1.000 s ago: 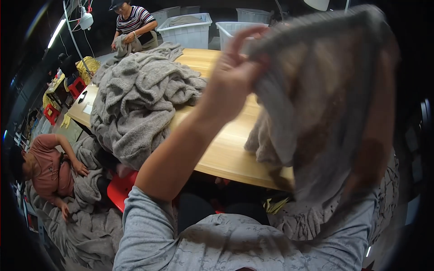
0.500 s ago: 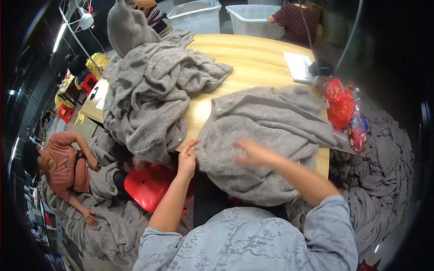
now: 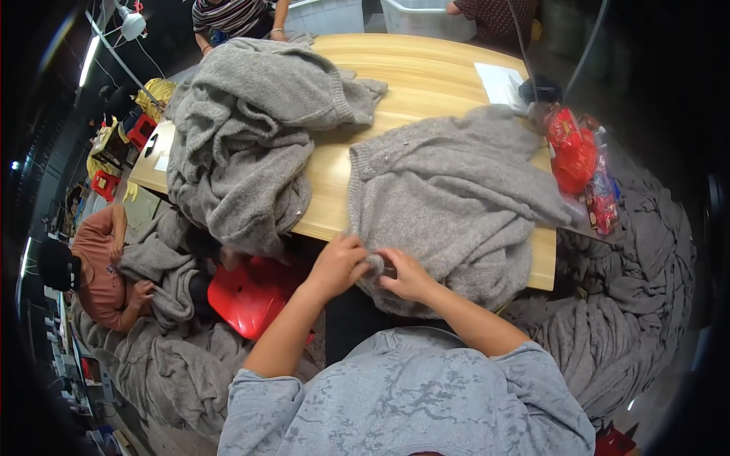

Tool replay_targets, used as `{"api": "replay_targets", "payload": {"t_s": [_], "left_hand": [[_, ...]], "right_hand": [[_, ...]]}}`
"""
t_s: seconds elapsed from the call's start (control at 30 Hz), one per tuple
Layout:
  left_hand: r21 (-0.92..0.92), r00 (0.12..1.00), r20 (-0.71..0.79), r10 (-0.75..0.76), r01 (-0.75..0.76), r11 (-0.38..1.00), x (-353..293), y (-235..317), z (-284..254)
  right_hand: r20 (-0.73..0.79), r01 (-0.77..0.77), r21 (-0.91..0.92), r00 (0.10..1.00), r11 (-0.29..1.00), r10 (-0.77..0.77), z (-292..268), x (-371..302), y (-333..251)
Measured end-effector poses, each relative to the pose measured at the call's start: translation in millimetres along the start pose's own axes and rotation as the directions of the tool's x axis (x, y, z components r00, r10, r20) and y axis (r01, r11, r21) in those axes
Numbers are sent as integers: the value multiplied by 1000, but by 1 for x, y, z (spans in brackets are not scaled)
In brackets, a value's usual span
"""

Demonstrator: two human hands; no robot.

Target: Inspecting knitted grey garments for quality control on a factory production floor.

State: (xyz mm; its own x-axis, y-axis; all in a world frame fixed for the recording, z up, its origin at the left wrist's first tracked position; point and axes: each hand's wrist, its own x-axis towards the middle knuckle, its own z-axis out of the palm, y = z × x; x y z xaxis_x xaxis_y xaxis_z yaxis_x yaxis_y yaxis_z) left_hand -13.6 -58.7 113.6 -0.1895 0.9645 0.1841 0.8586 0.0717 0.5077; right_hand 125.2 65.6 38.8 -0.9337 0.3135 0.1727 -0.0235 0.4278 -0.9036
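A grey knitted sweater (image 3: 449,205) lies spread at the near edge of the wooden table (image 3: 411,64), its ribbed band toward the left. Two tiny light spots show near that band. At the sweater's near left corner, my left hand (image 3: 340,266) pinches the ribbed edge with bent fingers. Close beside it, my right hand (image 3: 407,275) grips the same edge, and a small fold of knit stands up between the two. The fingertips are partly hidden by the fabric. Left of the sweater is a heaped pile of grey knits (image 3: 251,144).
A red stool (image 3: 247,300) stands below the table on the left, near a seated co-worker (image 3: 99,273) handling grey knitwear. Red plastic bags (image 3: 570,156) and white paper (image 3: 499,83) are at the right. More grey knits (image 3: 631,266) lie heaped beyond. Another person (image 3: 228,17) stands across the table.
My right hand has come left and down from above the sweater onto its edge, beside my left hand. Across the table, the raised grey garment has come down onto the pile.
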Motion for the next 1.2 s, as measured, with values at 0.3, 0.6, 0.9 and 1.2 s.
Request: {"api": "replay_targets", "payload": {"t_s": [0.3,0.6,0.9,1.2], "left_hand": [[-869,585,-472,-660,-179,462,-10,-95,-70],[-927,713,-269,-648,-9,374,14,-118,-15],[-32,866,-319,-386,397,917,93,-90,29],[285,918,-205,-339,387,877,151,-95,64]], "right_hand": [[221,-213,-269,936,939,275,-107,-72,-3],[-541,-504,-84,747,860,385,-309,-167,-91],[-586,-505,-555,801,661,120,-332,-55,94],[-556,-512,-673,826,533,90,-338,25,175]]}}
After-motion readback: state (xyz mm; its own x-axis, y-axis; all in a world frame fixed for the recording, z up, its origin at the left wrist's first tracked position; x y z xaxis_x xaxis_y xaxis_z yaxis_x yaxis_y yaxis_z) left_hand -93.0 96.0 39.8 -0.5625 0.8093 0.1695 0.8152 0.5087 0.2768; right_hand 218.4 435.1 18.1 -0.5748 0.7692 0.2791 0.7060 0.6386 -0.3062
